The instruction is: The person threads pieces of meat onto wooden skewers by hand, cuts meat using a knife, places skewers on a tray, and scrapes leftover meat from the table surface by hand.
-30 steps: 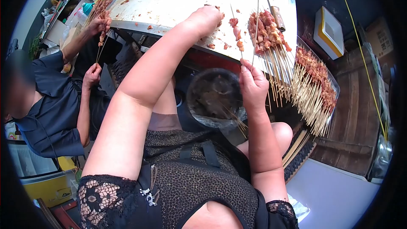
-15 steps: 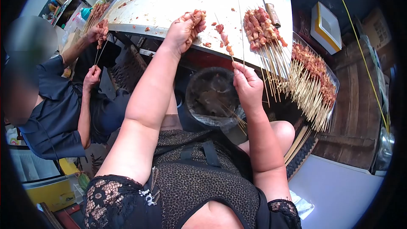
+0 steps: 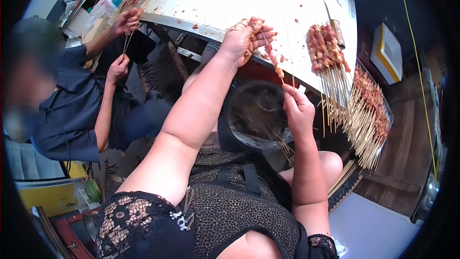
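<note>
My left hand [image 3: 243, 43], palm up with its fingers partly curled, holds raw meat pieces beside the table edge. My right hand [image 3: 299, 108] pinches the lower ends of two thin sticks. One is a skewer [image 3: 273, 58] threaded with several meat pieces, its upper end close to my left fingers. The other stick [image 3: 290, 52] looks bare and points up over the white table [image 3: 215, 7]. Right of my hands, a pile of meat skewers [image 3: 326, 48] lies on the table, sticks toward me.
A tray of many skewers [image 3: 371, 96] stands at the right, near a white box [image 3: 387, 52]. A knife handle [image 3: 338, 33] lies by the pile. Below the table is a dark round basin [image 3: 256, 110]. At the left, another person [image 3: 76, 115] holds skewers.
My left hand has picked up meat from the table and come over beside the threaded skewer, its fingers loosening. My right hand still holds both sticks. The camera view has shifted.
</note>
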Available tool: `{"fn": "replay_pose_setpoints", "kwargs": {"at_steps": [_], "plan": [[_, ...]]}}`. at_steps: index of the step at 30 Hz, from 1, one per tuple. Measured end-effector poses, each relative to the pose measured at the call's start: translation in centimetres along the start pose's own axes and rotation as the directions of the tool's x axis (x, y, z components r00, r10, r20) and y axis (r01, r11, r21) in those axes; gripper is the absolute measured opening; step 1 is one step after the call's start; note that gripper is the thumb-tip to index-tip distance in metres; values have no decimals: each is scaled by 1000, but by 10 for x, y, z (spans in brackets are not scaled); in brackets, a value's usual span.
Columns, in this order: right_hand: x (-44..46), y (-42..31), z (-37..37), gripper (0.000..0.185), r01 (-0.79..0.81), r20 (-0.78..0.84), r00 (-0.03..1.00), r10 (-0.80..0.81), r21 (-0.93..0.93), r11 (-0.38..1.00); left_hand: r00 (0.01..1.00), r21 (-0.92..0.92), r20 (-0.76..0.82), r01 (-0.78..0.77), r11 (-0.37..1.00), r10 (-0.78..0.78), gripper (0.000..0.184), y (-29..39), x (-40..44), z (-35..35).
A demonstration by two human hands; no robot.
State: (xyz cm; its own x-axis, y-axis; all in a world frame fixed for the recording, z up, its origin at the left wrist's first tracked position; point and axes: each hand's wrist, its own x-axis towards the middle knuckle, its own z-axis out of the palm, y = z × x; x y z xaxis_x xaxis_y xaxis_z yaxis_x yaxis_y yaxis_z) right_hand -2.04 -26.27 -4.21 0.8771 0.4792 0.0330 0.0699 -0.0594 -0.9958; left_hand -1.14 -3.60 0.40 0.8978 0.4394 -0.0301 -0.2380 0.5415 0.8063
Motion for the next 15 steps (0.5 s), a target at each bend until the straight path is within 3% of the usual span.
{"fn": "replay_pose_setpoints", "kwargs": {"at_steps": [15], "plan": [[-1,-3,-3,19,16,14,1000,-15,-61,998,999,35,-10,37,999,-37,26,2,-10,5]]}}
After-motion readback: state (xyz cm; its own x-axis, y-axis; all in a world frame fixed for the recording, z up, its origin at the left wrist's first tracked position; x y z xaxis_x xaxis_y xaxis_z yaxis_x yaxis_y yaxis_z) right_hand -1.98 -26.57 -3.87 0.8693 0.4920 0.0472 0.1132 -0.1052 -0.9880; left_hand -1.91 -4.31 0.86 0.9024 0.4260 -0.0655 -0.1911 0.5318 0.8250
